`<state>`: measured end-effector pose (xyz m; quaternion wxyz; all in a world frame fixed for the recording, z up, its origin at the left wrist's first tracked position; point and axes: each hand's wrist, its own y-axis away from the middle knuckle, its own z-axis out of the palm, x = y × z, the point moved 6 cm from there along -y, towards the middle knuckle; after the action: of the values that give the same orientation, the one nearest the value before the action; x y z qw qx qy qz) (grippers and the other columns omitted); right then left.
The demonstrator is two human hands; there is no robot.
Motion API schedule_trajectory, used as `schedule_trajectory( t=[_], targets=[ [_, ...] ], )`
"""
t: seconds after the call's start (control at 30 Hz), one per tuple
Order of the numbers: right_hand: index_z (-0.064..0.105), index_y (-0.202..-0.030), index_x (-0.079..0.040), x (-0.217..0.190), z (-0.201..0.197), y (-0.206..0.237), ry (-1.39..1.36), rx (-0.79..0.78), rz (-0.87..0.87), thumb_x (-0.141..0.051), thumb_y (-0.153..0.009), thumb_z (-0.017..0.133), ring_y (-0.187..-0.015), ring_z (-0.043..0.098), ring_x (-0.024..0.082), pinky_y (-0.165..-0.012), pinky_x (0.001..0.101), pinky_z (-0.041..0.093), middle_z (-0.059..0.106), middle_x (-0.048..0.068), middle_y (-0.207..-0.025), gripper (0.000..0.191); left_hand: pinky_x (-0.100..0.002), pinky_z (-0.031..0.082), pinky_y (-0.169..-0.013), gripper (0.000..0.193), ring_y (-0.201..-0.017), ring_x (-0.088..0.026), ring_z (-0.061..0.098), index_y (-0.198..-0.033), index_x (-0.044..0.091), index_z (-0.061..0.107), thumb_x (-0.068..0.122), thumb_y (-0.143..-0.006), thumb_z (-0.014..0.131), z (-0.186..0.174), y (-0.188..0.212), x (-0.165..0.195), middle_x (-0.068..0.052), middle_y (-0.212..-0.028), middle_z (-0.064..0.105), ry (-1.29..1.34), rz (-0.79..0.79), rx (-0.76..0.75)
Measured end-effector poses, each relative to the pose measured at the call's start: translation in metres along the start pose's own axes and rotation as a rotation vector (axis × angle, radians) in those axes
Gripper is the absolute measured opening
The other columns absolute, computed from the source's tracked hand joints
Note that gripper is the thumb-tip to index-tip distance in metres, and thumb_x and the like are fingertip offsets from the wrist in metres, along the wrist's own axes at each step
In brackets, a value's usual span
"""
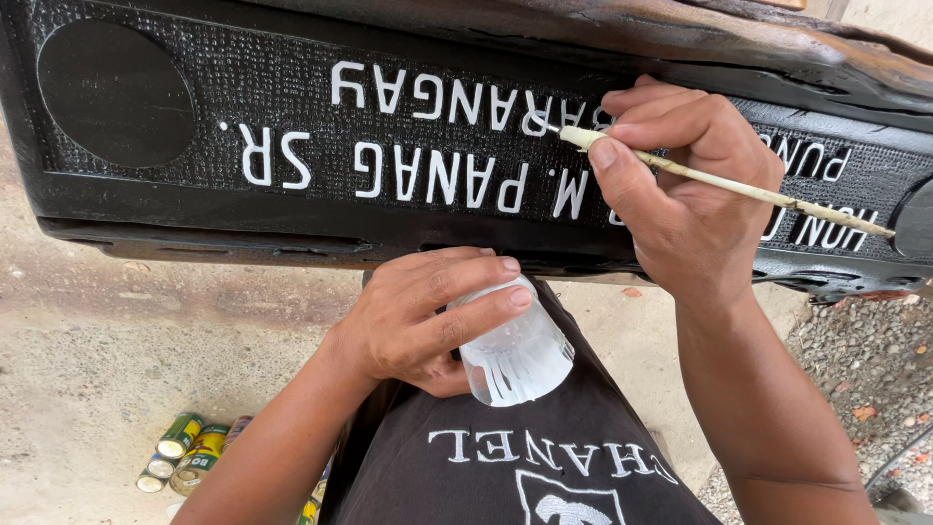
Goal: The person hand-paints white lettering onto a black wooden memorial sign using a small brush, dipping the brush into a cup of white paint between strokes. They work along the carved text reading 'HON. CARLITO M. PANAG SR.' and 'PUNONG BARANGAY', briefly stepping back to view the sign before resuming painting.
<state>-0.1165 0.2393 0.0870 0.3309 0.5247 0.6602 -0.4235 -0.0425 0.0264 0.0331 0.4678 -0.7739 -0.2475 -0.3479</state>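
Observation:
My right hand (680,185) grips a thin pale-handled paintbrush (739,187), its tip touching a raised white letter on a long black carved wooden board (292,58). The board spans the top of the view and carries two rows of white lettering on a textured black ground. My left hand (418,316) holds a small clear plastic cup (515,355) streaked with white paint, resting above my lap just below the board's lower edge.
A round smooth panel (115,92) sits at the board's left end. Several small paint cans (185,452) stand on the concrete floor (97,331) at the lower left. Gravel (875,369) lies at the right. My dark shirt (505,457) fills the bottom centre.

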Motion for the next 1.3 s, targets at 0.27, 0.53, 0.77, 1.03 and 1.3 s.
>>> schedule_trajectory(
  t=[0.27, 0.53, 0.77, 1.03, 1.3],
  targets=[
    [0.063, -0.101, -0.001, 0.009, 0.013, 0.007, -0.004, -0.009, -0.010, -0.004, -0.103, 0.077, -0.104, 0.072, 0.022, -0.106, 0.0374, 0.057, 0.071, 0.010, -0.101, 0.014, -0.040, 0.067, -0.092, 0.053, -0.108, -0.030, 0.075, -0.136, 0.012, 0.061, 0.047, -0.099, 0.075, -0.001, -0.002, 0.001, -0.013, -0.128, 0.065, 0.012, 0.010, 0.001],
    [0.064, -0.101, -0.001, 0.010, 0.009, 0.009, -0.020, -0.027, -0.022, -0.005, -0.102, 0.077, -0.104, 0.072, 0.022, -0.110, 0.0407, 0.055, 0.071, 0.010, -0.096, 0.014, -0.041, 0.067, -0.094, 0.053, -0.110, -0.030, 0.075, -0.136, 0.011, 0.062, 0.049, -0.099, 0.073, -0.002, 0.000, 0.000, -0.013, -0.126, 0.067, -0.016, 0.013, 0.000],
    [0.065, -0.096, -0.005, -0.032, -0.037, 0.027, -0.159, 0.018, 0.033, -0.002, -0.095, 0.072, -0.091, 0.075, 0.019, -0.103, 0.0407, 0.062, 0.073, 0.012, -0.092, 0.007, -0.040, 0.067, -0.095, 0.065, -0.113, -0.025, 0.074, -0.138, 0.014, 0.059, 0.051, -0.088, 0.076, 0.003, 0.001, 0.006, -0.012, -0.127, 0.068, -0.044, -0.044, 0.040],
    [0.064, -0.093, 0.002, -0.113, -0.060, 0.078, 0.247, -0.155, 0.005, 0.000, -0.084, 0.079, -0.089, 0.071, 0.022, -0.073, 0.0308, 0.059, 0.066, 0.015, -0.091, 0.017, -0.034, 0.067, -0.098, 0.071, -0.121, -0.024, 0.070, -0.145, 0.013, 0.052, 0.032, -0.089, 0.091, 0.028, 0.000, 0.042, -0.010, -0.139, 0.059, -0.241, -0.180, 0.164],
    [0.072, -0.090, 0.000, -0.137, -0.032, 0.107, 0.479, -0.108, 0.052, -0.009, -0.083, 0.085, -0.066, 0.063, 0.012, -0.054, 0.0243, 0.044, 0.068, 0.009, -0.082, 0.017, -0.036, 0.065, -0.094, 0.075, -0.122, -0.026, 0.068, -0.149, 0.016, 0.051, 0.016, -0.086, 0.092, 0.022, 0.006, 0.068, -0.008, -0.150, 0.048, -0.256, -0.173, 0.029]
  ],
)
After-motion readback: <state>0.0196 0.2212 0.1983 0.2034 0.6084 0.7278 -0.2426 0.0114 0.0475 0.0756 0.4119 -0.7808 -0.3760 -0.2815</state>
